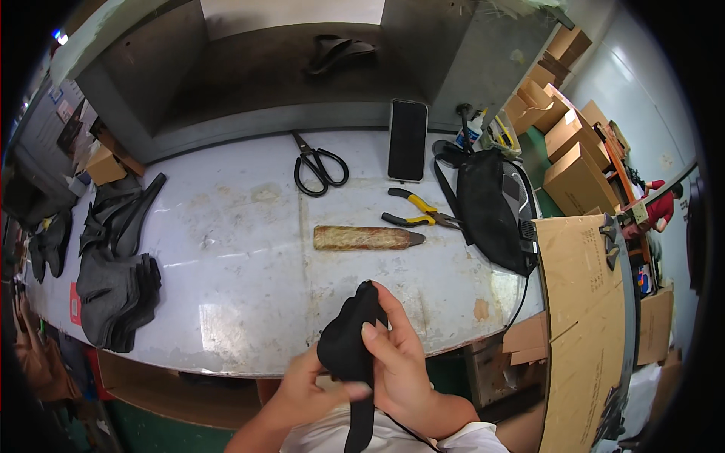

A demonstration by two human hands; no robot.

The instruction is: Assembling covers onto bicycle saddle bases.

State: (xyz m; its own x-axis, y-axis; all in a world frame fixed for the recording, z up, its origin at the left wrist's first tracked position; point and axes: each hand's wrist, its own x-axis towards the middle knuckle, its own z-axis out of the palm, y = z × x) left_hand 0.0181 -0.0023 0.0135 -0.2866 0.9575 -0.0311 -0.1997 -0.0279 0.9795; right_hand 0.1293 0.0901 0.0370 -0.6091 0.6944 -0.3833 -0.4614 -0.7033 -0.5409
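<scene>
While fingers [375, 330] grip the black piece [349, 343], pliers [418, 211] lie beyond.

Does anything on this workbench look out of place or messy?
Mostly the table itself: its pale top is scratched and blotched with brownish stains. The phone leans against the back ledge among scissors and pliers. Both hands grip a black piece normally.

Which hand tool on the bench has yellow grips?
The pliers, lying between the phone and the brown-handled tool. The scissors to their left have black loop handles, and the brown-handled tool has no yellow at all.
</scene>
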